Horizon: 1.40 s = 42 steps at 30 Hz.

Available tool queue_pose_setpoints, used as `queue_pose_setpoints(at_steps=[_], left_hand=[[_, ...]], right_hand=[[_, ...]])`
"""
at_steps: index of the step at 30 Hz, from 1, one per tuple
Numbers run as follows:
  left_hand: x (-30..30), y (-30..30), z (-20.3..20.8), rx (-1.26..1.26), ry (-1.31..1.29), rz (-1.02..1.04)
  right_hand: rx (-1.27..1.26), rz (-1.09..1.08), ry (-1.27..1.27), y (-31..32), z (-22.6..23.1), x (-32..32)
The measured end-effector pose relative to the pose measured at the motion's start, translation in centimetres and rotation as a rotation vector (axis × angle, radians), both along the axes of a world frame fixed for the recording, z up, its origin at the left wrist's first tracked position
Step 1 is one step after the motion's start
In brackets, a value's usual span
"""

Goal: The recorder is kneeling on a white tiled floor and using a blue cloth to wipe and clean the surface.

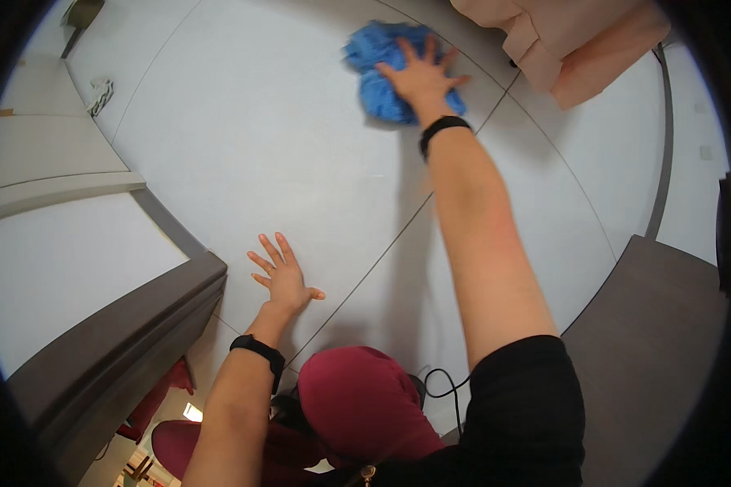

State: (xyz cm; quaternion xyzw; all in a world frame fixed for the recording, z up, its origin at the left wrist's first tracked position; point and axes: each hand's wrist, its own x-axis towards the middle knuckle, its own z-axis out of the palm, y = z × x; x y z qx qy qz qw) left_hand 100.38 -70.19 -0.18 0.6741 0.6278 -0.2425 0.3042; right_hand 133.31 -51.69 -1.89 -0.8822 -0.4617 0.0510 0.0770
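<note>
A crumpled blue cloth (pixel 378 91) lies on the white tiled floor (pixel 244 130), in the upper middle of the view. My right hand (pixel 422 78) is laid flat over it with the fingers spread, my arm stretched far forward. The cloth's edges look slightly blurred. Closer to me, my left hand (pixel 286 284) rests palm down on the bare tiles, fingers and thumb apart, holding nothing. Each wrist wears a black band. My knee in dark red trousers (pixel 361 398) is bent between my arms.
Peach-coloured fabric (pixel 544 36) hangs down to the floor at the far right. Dark brown furniture (pixel 130 325) stands close on the left, a grey-brown panel (pixel 650 341) on the right. A black cable (pixel 443 372) curls beside my knee. A small striped cloth (pixel 101 96) lies far left.
</note>
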Motion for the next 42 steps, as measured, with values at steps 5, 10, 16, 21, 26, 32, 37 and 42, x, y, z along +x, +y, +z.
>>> queue_pose_setpoints(at_steps=[5, 10, 16, 21, 26, 32, 37, 42], left_hand=[[1.0, 0.5, 0.6, -0.054, 0.007, 0.000], [1.0, 0.6, 0.6, -0.083, 0.022, -0.018], [0.9, 0.4, 0.1, -0.010, 0.033, 0.015], [1.4, -0.2, -0.2, 0.008, 0.020, -0.008], [0.7, 0.3, -0.3, 0.029, 0.097, -0.010], [1.2, 0.2, -0.4, 0.048, 0.102, -0.039], [1.3, 0.0, -1.2, 0.068, 0.118, -0.057], [0.9, 0.3, -0.8, 0.066, 0.127, -0.064]], right_hand=[[-0.089, -0.420, 0.022, -10.7, -0.6, 11.1], [-0.148, -0.741, -0.097, -31.5, -2.0, 15.3], [-0.109, -1.097, -0.112, -48.5, -3.0, 10.2], [-0.252, -1.113, -0.152, -39.2, -3.1, 6.4], [0.018, -0.429, -0.012, -23.4, -2.0, -2.4], [0.124, 0.348, 0.105, -19.2, -1.1, -3.8], [0.118, 0.019, -0.053, -27.6, -1.8, 10.4], [-0.132, -0.730, 0.003, -42.0, 0.0, 17.0]])
